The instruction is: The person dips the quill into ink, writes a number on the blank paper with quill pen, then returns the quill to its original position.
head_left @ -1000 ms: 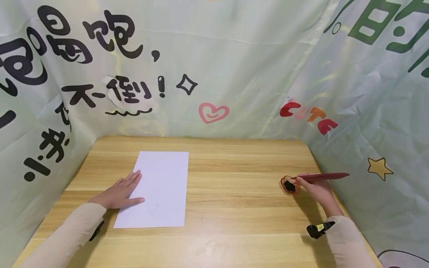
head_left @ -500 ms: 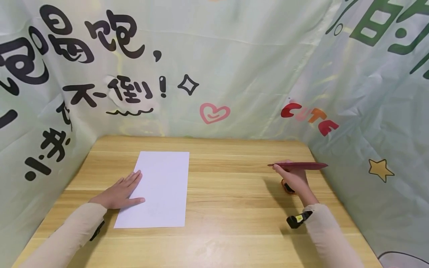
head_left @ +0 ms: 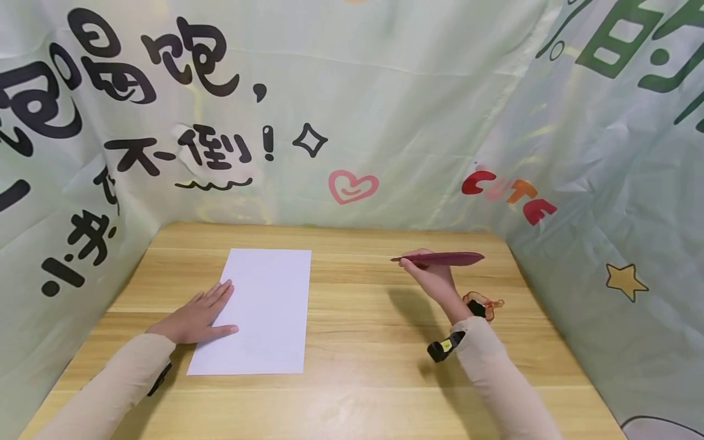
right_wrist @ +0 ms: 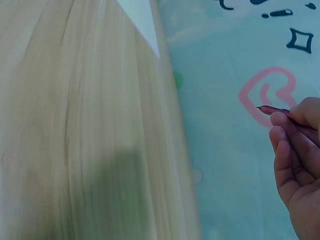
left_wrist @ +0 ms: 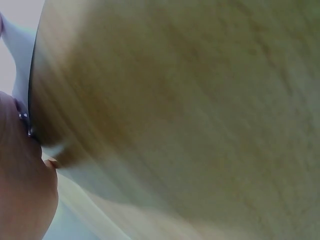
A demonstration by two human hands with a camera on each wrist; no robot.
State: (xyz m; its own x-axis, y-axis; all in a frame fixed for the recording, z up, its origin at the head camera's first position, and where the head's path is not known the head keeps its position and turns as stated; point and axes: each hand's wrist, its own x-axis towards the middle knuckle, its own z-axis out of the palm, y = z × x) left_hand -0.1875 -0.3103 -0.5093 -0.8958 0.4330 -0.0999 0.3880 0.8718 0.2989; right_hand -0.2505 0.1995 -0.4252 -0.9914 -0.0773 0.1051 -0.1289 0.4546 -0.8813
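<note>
A blank white sheet of paper (head_left: 266, 311) lies on the left half of the wooden table. My left hand (head_left: 192, 318) rests across its left edge with fingers straight and the thumb spread apart. To the right of the sheet, above the table, my right hand (head_left: 433, 280) pinches a dark red feather-shaped pen (head_left: 453, 259) near its tip. The pen lies almost level, its point toward the left. In the right wrist view, the dark point of the pen (right_wrist: 270, 109) sticks out past the thumb and fingertips. The left wrist view shows mostly table, with part of the left hand (left_wrist: 22, 195).
Behind the right wrist sits a small translucent orange object (head_left: 491, 307) with a black middle, partly covered by the sleeve (head_left: 492, 357). A printed pale green cloth (head_left: 407, 134) encloses the back and sides of the table (head_left: 352, 366).
My right hand has carried the pen leftward from beside the orange object toward the sheet, uncovering more of that object. The left hand and the paper have stayed in place.
</note>
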